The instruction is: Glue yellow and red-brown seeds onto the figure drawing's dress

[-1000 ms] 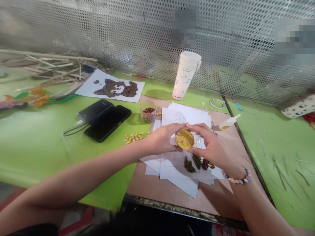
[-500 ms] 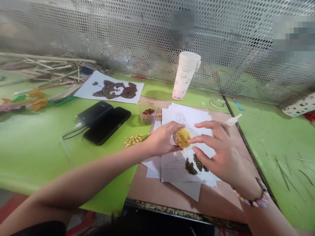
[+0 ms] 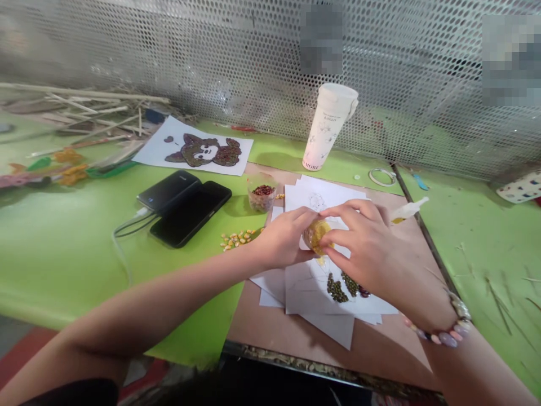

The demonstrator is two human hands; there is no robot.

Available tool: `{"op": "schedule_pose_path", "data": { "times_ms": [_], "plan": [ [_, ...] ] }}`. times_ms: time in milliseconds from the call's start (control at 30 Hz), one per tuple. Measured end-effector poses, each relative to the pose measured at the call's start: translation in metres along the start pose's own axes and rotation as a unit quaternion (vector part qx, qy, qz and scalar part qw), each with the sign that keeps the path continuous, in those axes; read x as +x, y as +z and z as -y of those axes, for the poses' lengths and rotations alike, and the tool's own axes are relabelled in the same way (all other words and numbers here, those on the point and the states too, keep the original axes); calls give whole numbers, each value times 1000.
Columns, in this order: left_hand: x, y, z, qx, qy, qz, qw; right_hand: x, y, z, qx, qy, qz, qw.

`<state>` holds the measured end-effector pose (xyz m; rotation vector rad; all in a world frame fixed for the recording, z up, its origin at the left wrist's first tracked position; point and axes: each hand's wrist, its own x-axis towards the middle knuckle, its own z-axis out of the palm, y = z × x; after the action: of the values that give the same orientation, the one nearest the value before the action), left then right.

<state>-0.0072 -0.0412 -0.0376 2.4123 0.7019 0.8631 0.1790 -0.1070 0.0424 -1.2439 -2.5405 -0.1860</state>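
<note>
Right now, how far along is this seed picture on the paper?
Looks done: dark green seed patches and dark red seeds are on the paper sheet; a cartoon animal seed picture lies fully covered behind. In hand: the left hand and right hand hold a clear tub of yellow grains tilted over the sheet. Left: most of the sheet's faint outline looks bare.

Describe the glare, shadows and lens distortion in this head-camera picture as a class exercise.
Head view: the perforated metal screen looks hazy and washed out at upper left; the wide lens bows the front edge of the green table; a soft shadow falls beside the white tumbler.
</note>
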Motion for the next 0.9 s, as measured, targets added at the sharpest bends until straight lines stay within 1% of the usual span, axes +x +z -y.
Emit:
{"op": "schedule_pose_path", "data": {
  "times_ms": [167, 300, 400, 633, 767, 900],
  "plan": [
    [-1, 0, 1, -1, 6, -2, 1000, 3, -2, 2, 5, 5, 13, 1000],
    [-1, 1, 1, 4, -6, -2, 1000, 5, -3, 3, 13, 5, 31, 999],
    [-2, 2, 2, 11, -14, -1, 1000, 5, -2, 3, 6, 9, 32, 999],
    [-1, 2, 4, 2, -8, -8, 1000, 2, 0, -5, 12, 5, -5, 1000],
    [-1, 1, 4, -11, -28, -7, 1000, 0, 1, -10, 10, 10, -37, 999],
    [-1, 0, 4, -21, -48, -3, 999, 3, 11, -10, 31, 10, -57, 998]
  ]
}}
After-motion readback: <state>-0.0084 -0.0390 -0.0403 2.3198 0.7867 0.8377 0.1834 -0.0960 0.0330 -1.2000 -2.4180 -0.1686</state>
